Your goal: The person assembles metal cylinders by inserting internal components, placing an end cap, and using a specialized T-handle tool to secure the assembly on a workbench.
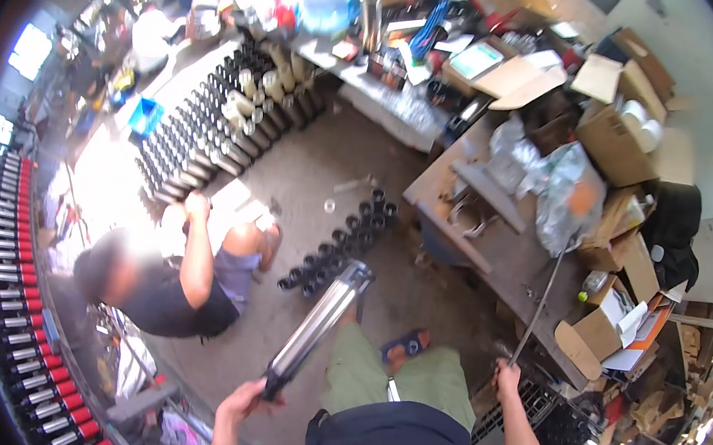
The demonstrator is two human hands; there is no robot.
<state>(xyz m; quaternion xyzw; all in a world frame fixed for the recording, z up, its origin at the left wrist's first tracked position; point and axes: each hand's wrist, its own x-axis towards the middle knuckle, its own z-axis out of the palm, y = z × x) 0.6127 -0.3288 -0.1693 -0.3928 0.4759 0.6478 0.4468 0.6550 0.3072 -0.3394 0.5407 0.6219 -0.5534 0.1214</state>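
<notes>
My left hand [244,399] is closed round the lower black end of a shiny metal cylinder [315,327]. The cylinder slants up and away to the right, its far end ringed in black, above the floor in front of my legs. In my right hand [507,379] I grip the near end of a long thin metal rod [544,299]. That rod reaches up past the edge of the cluttered workbench [503,277] toward a clear plastic bag [568,197]. Several short black tubes [346,239] stand on the floor beyond the cylinder.
A person [184,291] crouches on the left, one arm toward rows of upright dark and silver cylinders [218,134]. Red-ended cylinders [16,274] line a rack at far left. Open cardboard boxes [616,146] crowd the bench at right. A black crate [518,422] sits beside my right leg.
</notes>
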